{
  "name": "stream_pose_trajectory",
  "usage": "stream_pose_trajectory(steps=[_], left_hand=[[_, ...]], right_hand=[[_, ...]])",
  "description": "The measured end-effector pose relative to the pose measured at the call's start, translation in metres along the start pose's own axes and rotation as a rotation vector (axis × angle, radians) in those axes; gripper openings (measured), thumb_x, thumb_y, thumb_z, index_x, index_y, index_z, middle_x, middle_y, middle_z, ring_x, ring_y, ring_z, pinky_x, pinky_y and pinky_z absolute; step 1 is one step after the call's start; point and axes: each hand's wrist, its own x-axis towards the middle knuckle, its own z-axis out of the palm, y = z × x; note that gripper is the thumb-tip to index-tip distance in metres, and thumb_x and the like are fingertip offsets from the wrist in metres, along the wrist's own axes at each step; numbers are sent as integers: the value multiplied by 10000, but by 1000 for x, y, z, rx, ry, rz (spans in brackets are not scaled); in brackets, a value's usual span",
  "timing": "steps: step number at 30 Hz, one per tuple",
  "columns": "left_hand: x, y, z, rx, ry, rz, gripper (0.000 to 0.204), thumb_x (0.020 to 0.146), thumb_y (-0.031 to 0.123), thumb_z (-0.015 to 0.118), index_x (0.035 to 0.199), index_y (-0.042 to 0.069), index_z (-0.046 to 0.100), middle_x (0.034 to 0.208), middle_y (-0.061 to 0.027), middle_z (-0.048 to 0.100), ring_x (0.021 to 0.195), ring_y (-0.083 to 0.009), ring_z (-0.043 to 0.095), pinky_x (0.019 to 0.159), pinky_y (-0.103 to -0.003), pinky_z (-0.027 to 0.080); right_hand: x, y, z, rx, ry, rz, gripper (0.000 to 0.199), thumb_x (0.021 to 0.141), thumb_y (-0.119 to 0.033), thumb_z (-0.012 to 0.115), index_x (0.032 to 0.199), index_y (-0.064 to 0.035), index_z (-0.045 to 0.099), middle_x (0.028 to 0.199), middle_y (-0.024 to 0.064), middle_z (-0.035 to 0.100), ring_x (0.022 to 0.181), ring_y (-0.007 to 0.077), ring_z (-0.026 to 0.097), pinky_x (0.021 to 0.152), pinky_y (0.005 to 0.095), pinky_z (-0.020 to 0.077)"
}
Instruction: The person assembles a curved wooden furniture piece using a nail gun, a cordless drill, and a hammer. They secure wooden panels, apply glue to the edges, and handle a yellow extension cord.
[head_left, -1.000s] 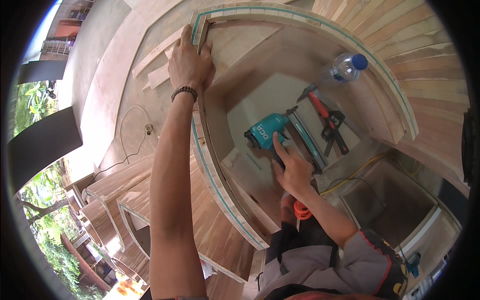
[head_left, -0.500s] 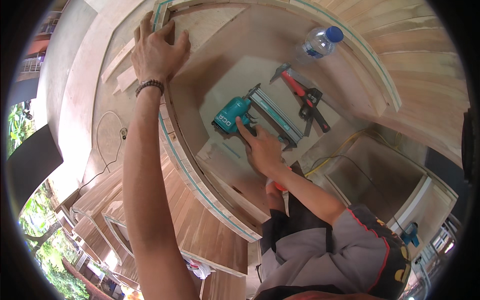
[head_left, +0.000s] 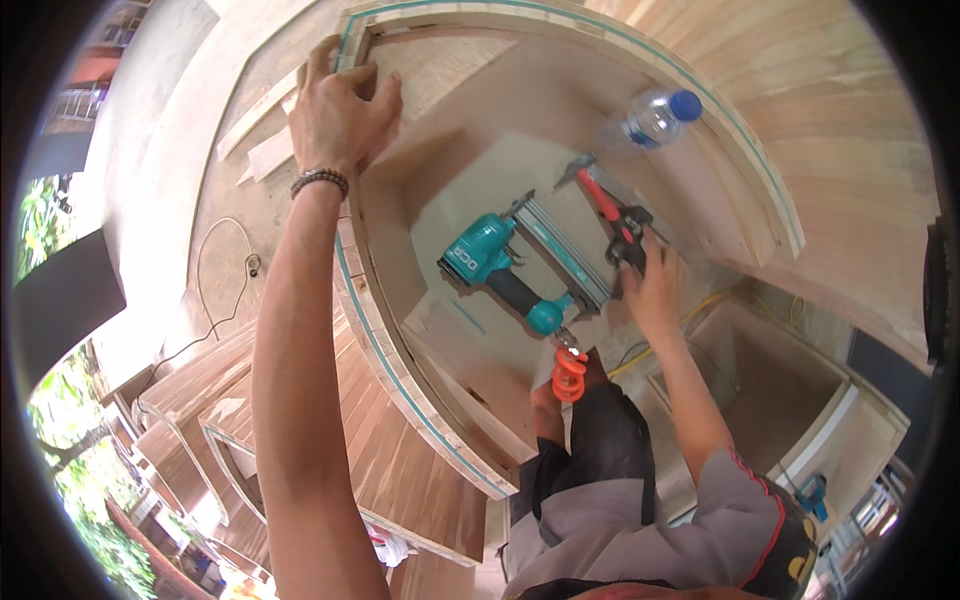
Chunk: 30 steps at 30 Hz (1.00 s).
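Observation:
My left hand [head_left: 340,118] grips the upper left corner of a curved wooden frame [head_left: 385,365], its fingers hooked over the rim and the thumb apart. Inside the frame, my right hand [head_left: 655,295] closes around the black handle of a red and black bar clamp [head_left: 598,192]. Part of that handle is hidden by my fingers. Just left of the clamp, a teal nail gun [head_left: 478,247] lies on its side on the panel, with an orange coiled air hose [head_left: 569,376] at its handle end. No hand touches the nail gun.
A water bottle with a blue cap [head_left: 655,118] lies near the frame's right wall. Loose wood strips [head_left: 262,125] and a thin cable [head_left: 200,265] are at the left. Slatted wooden panels [head_left: 430,510] stand below the frame. At the right are a cabinet box [head_left: 800,385] and a yellow hose [head_left: 690,312].
My right hand has left the nail gun and moved right to the bar clamp's handle. My left hand stays at the frame's corner. The view has shifted slightly.

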Motion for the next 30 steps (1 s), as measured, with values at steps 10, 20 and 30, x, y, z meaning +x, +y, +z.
stream_pose_trajectory(steps=[10, 20, 30], left_hand=[[-5, 3, 3, 83, -2, 61, 426, 887, 496, 642, 1021, 122, 795, 1466, -95, 512, 1352, -285, 481, 935, -462, 563], [-3, 11, -3, 87, -26, 78, 423, 879, 459, 645, 1114, 131, 772, 1460, -120, 527, 1303, -364, 521, 979, -468, 526], [-6, 3, -21, -280, -1, -54, 319, 858, 291, 647, 933, 7, 772, 1400, -187, 542, 1250, -350, 556, 964, -458, 537]], right_hand=[[8, -47, -24, 621, 19, -79, 388, 1002, -195, 592, 1331, 8, 555, 1072, 229, 668, 885, 377, 683, 768, 394, 542], [61, -135, -41, 869, -10, -110, 298, 1025, -219, 583, 1200, 21, 606, 911, 139, 665, 794, 226, 649, 704, 326, 503], [-8, -18, -10, 366, 57, -97, 351, 1001, -237, 618, 1251, 4, 567, 1110, 191, 642, 1015, 397, 630, 845, 454, 491]])
